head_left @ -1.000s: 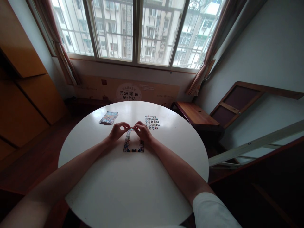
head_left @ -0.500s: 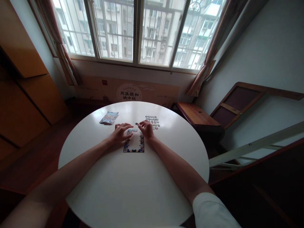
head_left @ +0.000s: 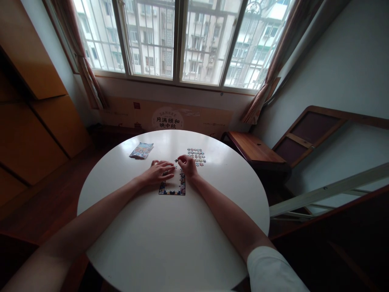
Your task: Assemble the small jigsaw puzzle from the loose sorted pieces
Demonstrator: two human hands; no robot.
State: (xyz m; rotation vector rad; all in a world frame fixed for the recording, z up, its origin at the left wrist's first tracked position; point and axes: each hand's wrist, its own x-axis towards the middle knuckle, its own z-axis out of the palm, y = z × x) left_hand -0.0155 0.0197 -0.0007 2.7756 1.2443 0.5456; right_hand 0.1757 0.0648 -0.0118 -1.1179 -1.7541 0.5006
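A partly joined jigsaw puzzle lies on the white round table, its frame of dark, colourful pieces around a bare middle. My left hand rests over its upper left part, palm down with fingers stretched out, and hides that corner. Between the thumb and fingers of my right hand is a small dark puzzle piece, just above the puzzle's top edge. Right beside that hand, several loose puzzle pieces are laid out in rows.
A colourful flat packet lies at the table's far left. Beyond the right edge stands a low wooden bench or cabinet. A long printed cardboard panel leans under the window.
My left hand has shifted right and flattened over the puzzle's upper part. The right hand keeps the piece, held near the top edge. The whole view has shifted slightly.
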